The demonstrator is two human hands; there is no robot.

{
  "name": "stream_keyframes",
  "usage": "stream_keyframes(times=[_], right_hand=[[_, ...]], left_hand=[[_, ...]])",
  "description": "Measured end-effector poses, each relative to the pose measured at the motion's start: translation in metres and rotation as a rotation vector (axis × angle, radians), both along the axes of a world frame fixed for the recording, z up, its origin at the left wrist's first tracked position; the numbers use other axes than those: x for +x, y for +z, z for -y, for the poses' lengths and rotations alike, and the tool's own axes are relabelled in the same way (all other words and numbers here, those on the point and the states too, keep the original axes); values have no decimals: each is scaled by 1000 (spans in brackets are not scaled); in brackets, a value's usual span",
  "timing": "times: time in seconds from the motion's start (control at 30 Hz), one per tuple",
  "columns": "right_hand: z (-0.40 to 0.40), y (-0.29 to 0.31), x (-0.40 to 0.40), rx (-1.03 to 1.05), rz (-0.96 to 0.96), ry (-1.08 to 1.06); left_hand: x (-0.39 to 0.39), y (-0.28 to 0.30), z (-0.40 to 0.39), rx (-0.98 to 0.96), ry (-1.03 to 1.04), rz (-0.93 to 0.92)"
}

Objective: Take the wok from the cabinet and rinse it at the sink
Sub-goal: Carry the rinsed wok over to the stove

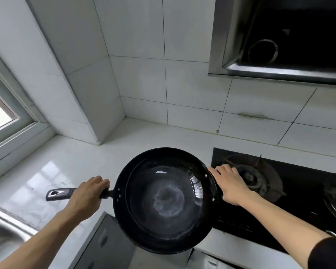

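Between the two hands, the black wok (166, 199) is held level above the front edge of the white tabletop (81, 162), its open side up. Left hand (85, 197): the grip is closed around the wok's long dark handle (61, 193), with the fingers wrapped over the top; the handle's grey end, which has a hanging hole, projects outward past the grip, away from the wok. Right hand (230, 184): the palm faces down at the wok's opposite rim, fingers curled over the edge where two rivets show; whether a small side handle sits inside this grip cannot be told, as the hand covers that point. The wok's inner base shows a pale, worn patch at the centre.

Beyond and beneath the right grip lies a black gas hob (291, 200), with one burner (250, 176) directly behind the knuckles. Outward of the left grip, toward the person's near left, the corner of a stainless steel sink (6, 228) is visible. Above the right grip hangs a range hood (279, 45) against the white tiled wall (144, 74).
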State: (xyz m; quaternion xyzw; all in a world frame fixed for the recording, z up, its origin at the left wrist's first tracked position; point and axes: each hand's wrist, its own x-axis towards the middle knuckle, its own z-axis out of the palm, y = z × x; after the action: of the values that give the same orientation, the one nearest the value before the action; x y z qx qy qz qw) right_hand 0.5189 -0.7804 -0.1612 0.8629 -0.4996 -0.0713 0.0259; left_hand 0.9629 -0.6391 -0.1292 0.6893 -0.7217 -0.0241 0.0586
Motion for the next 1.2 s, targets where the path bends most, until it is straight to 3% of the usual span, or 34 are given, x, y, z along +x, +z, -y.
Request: stream_keyframes(times=[1.2], right_hand=[[128, -42, 29, 124, -107, -213]], left_hand=[[41, -83, 207, 108, -76, -47]])
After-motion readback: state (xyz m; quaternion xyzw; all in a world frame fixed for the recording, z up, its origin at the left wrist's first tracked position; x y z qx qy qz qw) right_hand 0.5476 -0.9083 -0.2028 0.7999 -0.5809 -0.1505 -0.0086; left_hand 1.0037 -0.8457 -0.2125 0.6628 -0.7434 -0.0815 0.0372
